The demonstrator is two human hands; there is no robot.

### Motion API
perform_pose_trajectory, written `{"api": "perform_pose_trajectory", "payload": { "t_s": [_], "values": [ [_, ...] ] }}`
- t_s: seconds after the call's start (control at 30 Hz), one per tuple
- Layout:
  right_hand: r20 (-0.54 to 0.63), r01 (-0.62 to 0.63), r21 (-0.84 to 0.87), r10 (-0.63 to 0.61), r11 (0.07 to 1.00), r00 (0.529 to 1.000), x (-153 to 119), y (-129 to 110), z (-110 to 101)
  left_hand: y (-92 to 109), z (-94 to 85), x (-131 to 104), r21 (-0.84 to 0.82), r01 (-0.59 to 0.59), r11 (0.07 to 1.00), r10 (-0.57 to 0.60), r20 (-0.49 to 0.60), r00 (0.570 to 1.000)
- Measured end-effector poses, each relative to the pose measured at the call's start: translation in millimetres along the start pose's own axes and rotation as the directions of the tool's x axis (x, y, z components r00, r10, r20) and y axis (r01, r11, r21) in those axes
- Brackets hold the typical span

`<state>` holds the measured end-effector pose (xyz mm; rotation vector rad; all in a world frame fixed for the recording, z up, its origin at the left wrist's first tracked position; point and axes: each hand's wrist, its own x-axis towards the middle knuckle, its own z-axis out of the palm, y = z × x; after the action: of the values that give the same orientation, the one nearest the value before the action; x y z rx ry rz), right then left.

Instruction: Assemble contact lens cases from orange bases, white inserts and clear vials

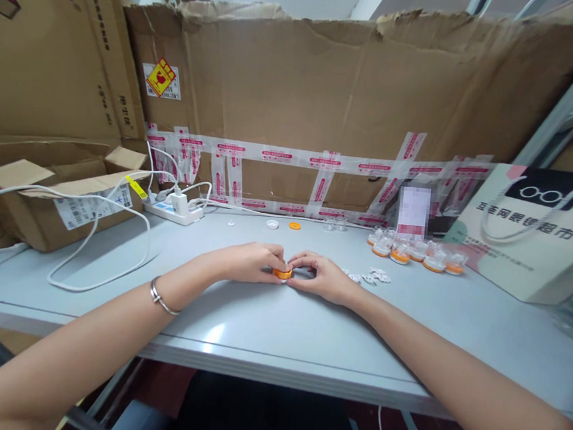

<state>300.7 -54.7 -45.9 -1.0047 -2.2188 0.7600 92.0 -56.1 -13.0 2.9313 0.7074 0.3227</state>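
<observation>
Between both hands, just above or on the tabletop, is a small orange ring-shaped part [282, 274] with a bit of white under it. My left hand [252, 262] grips it from the left, thumb and fingers closed around its edge. From the right, my right hand [324, 278] pinches the same part with thumb and forefinger. Beyond the hands lie a white ring [272, 224], an orange ring [294, 226] and a tiny white piece [231, 223]. Several small white pieces [377, 276] are scattered beside my right hand.
Several clear-topped, orange-and-white round items [416, 250] cluster at the back right, near a paper bag [521, 229]. Clear pieces [334, 224] sit at the back. A power strip [174, 212], a looping white cable [146, 243] and an open carton [40, 213] occupy the left.
</observation>
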Motion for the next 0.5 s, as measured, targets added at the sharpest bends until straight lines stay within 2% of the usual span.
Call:
{"api": "perform_pose_trajectory", "payload": {
  "t_s": [0.17,0.23,0.3,0.5],
  "values": [
    [-0.010,-0.056,0.014,0.056,0.998,0.998,0.5,-0.4,-1.0,4.9,9.5,2.5,0.325,-0.013,0.946,0.015,-0.005,1.000],
    [-0.025,-0.079,0.024,0.079,0.997,0.997,1.1,-1.2,-1.0,6.3,13.0,3.5,0.405,-0.019,0.914,0.025,-0.010,1.000],
    [-0.039,-0.092,0.037,0.093,0.995,0.995,1.6,-1.9,-0.7,6.1,15.2,3.9,0.414,-0.012,0.910,0.032,-0.042,0.999],
    [-0.096,-0.112,0.139,0.126,0.984,0.987,0.9,-2.0,0.7,2.3,16.9,6.0,0.225,0.034,0.974,0.018,-0.223,0.975]
  ]
}}
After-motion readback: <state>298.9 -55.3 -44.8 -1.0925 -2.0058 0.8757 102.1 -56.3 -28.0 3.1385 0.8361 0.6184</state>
